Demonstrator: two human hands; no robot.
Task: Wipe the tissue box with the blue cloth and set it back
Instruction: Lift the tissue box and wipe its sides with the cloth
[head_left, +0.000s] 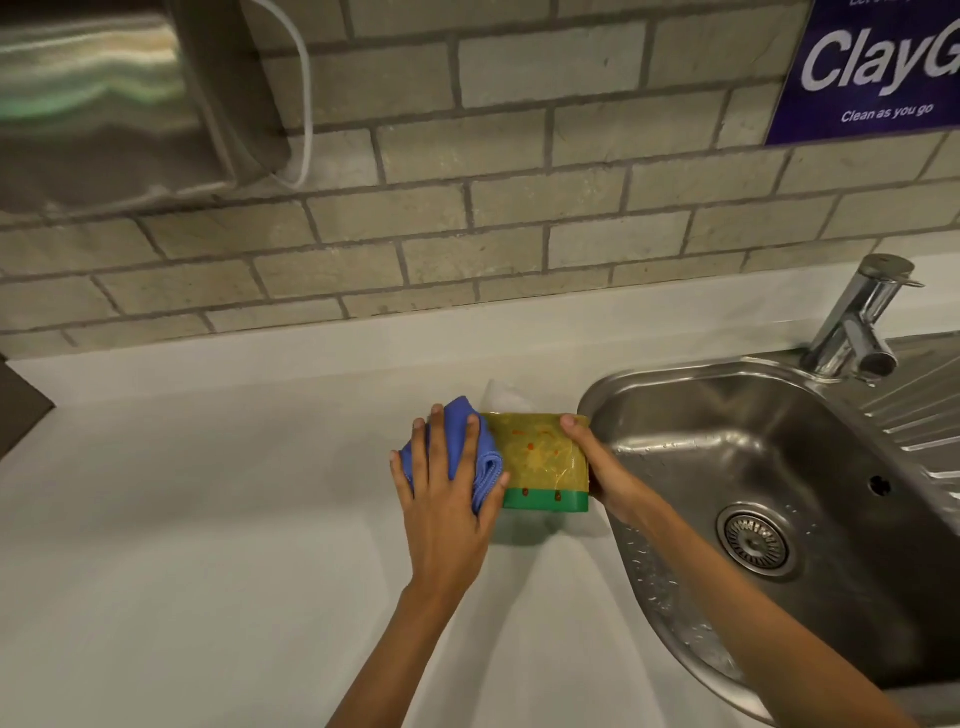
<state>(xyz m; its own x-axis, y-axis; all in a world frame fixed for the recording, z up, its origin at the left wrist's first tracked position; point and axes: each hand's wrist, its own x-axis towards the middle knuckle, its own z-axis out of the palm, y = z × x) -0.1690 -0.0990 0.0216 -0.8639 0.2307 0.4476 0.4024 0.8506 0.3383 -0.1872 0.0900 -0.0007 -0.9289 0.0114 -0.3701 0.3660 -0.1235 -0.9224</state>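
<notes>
Wiping tissue box at sink edge

Left hand presses a bunched blue microfibre cloth flat against the left end of the yellow-and-green patterned rectangular tissue box; fingers spread over the cloth, palm down, cloth trapped between hand and box rather than pinched. Right hand wraps around the box's right end, thumb on the top edge, fingers curled behind and not visible, firm hold. Box sits on the white countertop, just beside the rim of the round-cornered stainless steel sink, green band facing the camera. White tissue sticks out behind the box. Chrome tap stands at the sink's far right corner. Grey brick-tile wall behind, purple poster upper right, metal wall dispenser upper left. Cannot tell if the box is lifted slightly off the counter.
</notes>
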